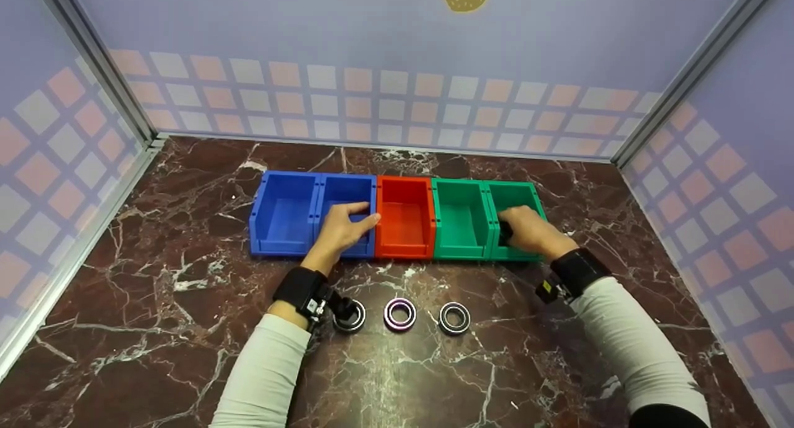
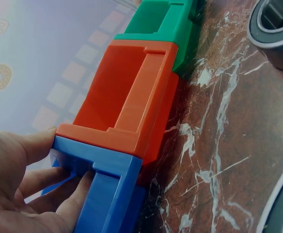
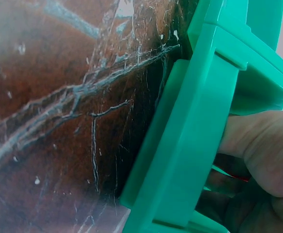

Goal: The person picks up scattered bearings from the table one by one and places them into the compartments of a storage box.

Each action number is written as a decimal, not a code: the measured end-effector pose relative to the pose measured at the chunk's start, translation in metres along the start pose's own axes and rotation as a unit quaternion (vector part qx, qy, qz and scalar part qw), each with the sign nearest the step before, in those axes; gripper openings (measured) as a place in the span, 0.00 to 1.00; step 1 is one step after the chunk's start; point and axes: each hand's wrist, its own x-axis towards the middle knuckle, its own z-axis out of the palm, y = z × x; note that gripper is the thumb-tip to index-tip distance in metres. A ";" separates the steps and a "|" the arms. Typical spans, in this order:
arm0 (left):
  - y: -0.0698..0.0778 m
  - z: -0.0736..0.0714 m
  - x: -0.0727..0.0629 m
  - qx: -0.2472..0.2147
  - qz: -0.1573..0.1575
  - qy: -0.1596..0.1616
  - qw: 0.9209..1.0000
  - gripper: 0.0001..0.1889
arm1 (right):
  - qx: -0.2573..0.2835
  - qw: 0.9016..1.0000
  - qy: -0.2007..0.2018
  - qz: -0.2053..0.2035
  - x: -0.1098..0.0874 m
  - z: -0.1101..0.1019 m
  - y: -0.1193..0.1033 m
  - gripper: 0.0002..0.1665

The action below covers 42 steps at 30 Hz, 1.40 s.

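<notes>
My left hand is at the second blue bin, its fingers inside. Its thumb lies on the edge where this bin meets the red bin. My right hand reaches into the rightmost green bin, knuckles up and fingertips hidden by the front wall. A dark patch shows beneath those fingers; I cannot tell whether they hold something. On the table in front of the bins lie three ring bearings: a left bearing, a purple-edged bearing and a dark-faced bearing.
The bins stand side by side in one row, with another blue bin at the left end and another green bin right of the red one. Patterned panels close off the back and sides of the marbled table.
</notes>
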 end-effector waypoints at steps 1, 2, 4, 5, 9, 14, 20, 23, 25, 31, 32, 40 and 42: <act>0.000 0.000 0.000 0.000 -0.001 -0.001 1.000 0.30 | 0.000 1.000 0.001 -0.002 0.000 0.000 0.000 0.11; 0.000 0.000 0.000 0.000 -0.001 -0.001 1.000 0.30 | 0.000 1.000 0.001 -0.001 0.000 0.000 0.000 0.12; 0.000 0.000 0.001 -0.001 -0.001 -0.003 1.000 0.30 | 0.000 1.000 0.001 -0.002 -0.001 -0.001 0.000 0.12; 0.000 0.000 0.001 -0.002 -0.001 -0.003 1.000 0.30 | -0.001 1.000 0.001 -0.004 -0.001 -0.001 0.000 0.12; 0.001 0.000 0.001 -0.003 -0.006 -0.003 1.000 0.30 | 0.010 1.000 -0.004 -0.003 -0.003 -0.005 -0.001 0.14; 0.000 0.000 -0.001 -0.004 0.001 0.003 1.000 0.29 | 0.020 1.000 -0.011 0.004 -0.007 -0.015 -0.007 0.24; -0.002 0.001 0.000 -0.004 0.006 0.005 1.000 0.29 | -0.006 0.999 -0.022 0.031 -0.017 -0.032 -0.017 0.30; -0.001 0.001 0.000 -0.002 0.009 0.007 1.000 0.29 | -0.012 0.999 -0.018 0.029 -0.023 -0.039 -0.020 0.29; -0.001 0.001 0.000 -0.004 0.010 0.008 1.000 0.29 | -0.016 0.999 -0.013 0.025 -0.027 -0.043 -0.020 0.29; 0.000 0.002 0.000 -0.007 0.005 0.005 1.000 0.29 | -0.023 1.000 0.013 0.005 -0.039 -0.051 -0.023 0.29; 0.000 0.002 0.000 -0.006 0.003 0.004 1.000 0.29 | -0.023 1.000 0.017 0.001 -0.041 -0.052 -0.025 0.29; 0.001 0.001 0.000 -0.013 -0.008 0.001 1.000 0.30 | -0.022 0.999 0.037 -0.029 -0.056 -0.054 -0.043 0.28; 0.001 0.001 0.000 -0.010 -0.001 0.003 1.000 0.30 | -0.027 0.998 0.044 -0.045 -0.058 -0.054 -0.049 0.28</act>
